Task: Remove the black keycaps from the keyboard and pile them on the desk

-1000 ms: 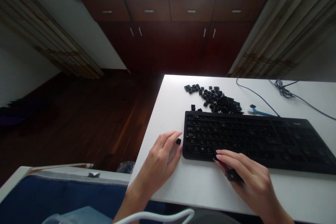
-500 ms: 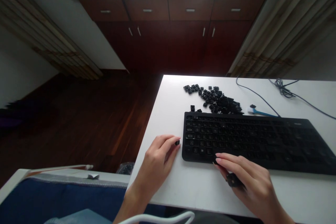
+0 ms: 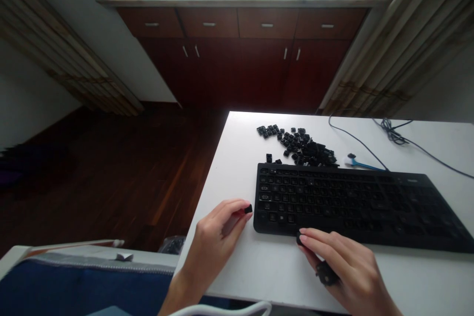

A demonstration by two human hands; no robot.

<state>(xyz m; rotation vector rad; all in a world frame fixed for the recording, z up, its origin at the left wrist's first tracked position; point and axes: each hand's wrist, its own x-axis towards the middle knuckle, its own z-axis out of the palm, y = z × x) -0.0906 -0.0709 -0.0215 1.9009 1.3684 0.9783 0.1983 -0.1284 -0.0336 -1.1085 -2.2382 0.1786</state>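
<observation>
My left hand (image 3: 218,232) pinches a small black keycap (image 3: 248,209) between thumb and fingertips, just left of the black keyboard (image 3: 348,236). At the keyboard's front edge, my right hand (image 3: 344,264) is closed, with a second small black keycap (image 3: 298,239) at its fingertips. A larger dark piece (image 3: 326,273) lies inside the right palm; its kind is hard to make out. The keyboard lies flat, with many bare key positions. Behind it is a heap of loose black keycaps (image 3: 309,150).
Right of the heap, a blue-handled brush (image 3: 365,164) lies behind the keyboard. A thin black cable (image 3: 394,133) is looped at the back right of the white table (image 3: 229,158). At lower left is a dark blue padded surface (image 3: 81,286). Reddish cabinets (image 3: 218,69) stand beyond.
The view has tilted up slightly. My right fingertips have drawn back from the keyboard's bottom row to its front edge, and a black keycap now shows in them. My left hand keeps its keycap.
</observation>
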